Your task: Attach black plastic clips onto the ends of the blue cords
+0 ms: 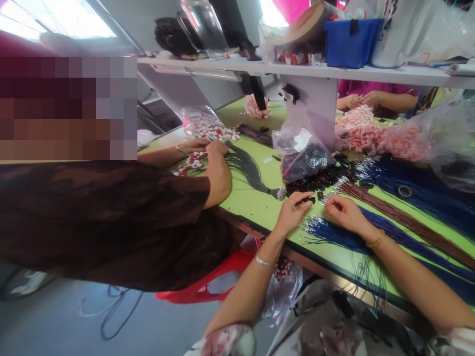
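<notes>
My left hand [294, 212] is over the green table's front part, its thumb and fingers closed on a small black piece [310, 199]. Just to the right, my right hand [343, 211] has its fingers curled together in a pinch; what it holds, if anything, is too small to make out. Blue cords [334, 234] with silvery tips lie under and beside my right hand. Beyond both hands is a pile of black pieces [315, 179] with red marks. A bundle of brown cords [393, 211] runs off to the right.
On the green table [249, 205], a co-worker at left handles dark cords [247, 165]. A plastic bag [302, 153] stands beyond the black pile. Pink pieces [371, 133] lie farther back, near another person's hands. A shelf [297, 68] overhead holds a blue bin [351, 43].
</notes>
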{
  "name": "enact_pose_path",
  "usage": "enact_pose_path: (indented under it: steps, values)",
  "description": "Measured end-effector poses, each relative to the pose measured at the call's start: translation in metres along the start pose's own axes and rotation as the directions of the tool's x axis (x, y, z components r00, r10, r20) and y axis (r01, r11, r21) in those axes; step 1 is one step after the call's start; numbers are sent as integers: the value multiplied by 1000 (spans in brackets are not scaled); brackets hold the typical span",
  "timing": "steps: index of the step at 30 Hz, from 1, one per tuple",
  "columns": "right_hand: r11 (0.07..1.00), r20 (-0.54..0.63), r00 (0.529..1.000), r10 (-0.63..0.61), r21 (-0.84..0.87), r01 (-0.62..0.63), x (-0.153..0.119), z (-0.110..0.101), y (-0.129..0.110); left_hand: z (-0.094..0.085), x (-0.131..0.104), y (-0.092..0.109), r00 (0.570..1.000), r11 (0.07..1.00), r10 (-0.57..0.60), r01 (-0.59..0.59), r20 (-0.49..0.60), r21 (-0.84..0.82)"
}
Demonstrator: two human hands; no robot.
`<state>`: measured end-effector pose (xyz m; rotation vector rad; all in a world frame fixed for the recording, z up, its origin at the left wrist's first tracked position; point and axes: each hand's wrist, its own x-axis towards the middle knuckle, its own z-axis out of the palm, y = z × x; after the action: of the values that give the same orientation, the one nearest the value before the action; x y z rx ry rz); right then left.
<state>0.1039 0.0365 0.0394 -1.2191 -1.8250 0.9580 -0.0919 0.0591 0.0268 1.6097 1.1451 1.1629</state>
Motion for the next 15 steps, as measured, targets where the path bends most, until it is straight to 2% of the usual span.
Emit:
enact_pose_path:
  steps: [2,6,9,11,15]
  values:
    - [999,-11,999,30,42,-30,-2,0,-1,3,-8,3,994,973,-101,106,33,-204]
    - [988,-26,991,128,87,-125,-13,-1,-3,15,-23,5,966,815,-231,257,116,-519]
    - [986,-49,987,151,83,-146,-20,-1,-3,22,-28,5,949,746,-266,312,166,-588]
    - [988,-59,988,143,72,-139,-24,-2,-3,26,-30,5,924,695,-303,382,234,-610]
    - [993,-54,992,113,50,-110,-31,-2,-7,35,-34,7,860,515,-366,506,356,-693]
